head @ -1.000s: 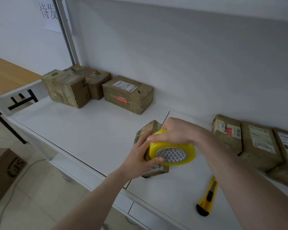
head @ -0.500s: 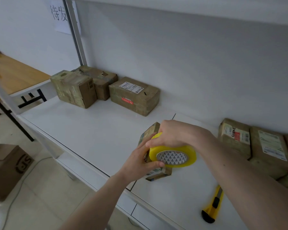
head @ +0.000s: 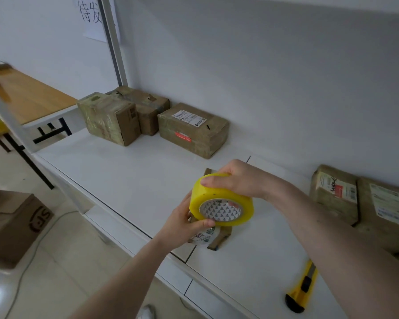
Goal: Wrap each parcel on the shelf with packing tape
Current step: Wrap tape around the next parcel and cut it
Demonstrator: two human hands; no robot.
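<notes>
Centre of the frame, just below the middle: the small parcel (head: 213, 237) I am working on sits near the front edge of the white shelf (head: 129, 178), mostly hidden behind the tape roll and my hands. Only its lower corner with a printed label and a sliver of its top show.

My right hand (head: 237, 178) is clamped over the top of the yellow tape roll (head: 219, 203), fingers curled round the rim. The roll's patterned core faces me. My left hand (head: 184, 223) grips the parcel's near side from below left, thumb pressed along the lower edge of the roll. Hands close together, both occupied.

Step in hand, as I judge it: running tape round this parcel, mid-wrap. I cannot tell where the free end of the tape lies; no loose strip shows.

Next move likely calls for carrying the roll over and round the box while the left hand steadies or turns it, keeping tension so the film lies flat. Then a cut.

Outward: the yellow utility knife (head: 301, 287) lies on the shelf at lower right, well apart from the hands. At right, two labelled parcels (head: 357, 203) stand against the back wall. At upper left of centre, three more parcels (head: 191, 128) sit grouped, glossy as if already taped. A cardboard box (head: 14, 222) rests on the floor at far left.
</notes>
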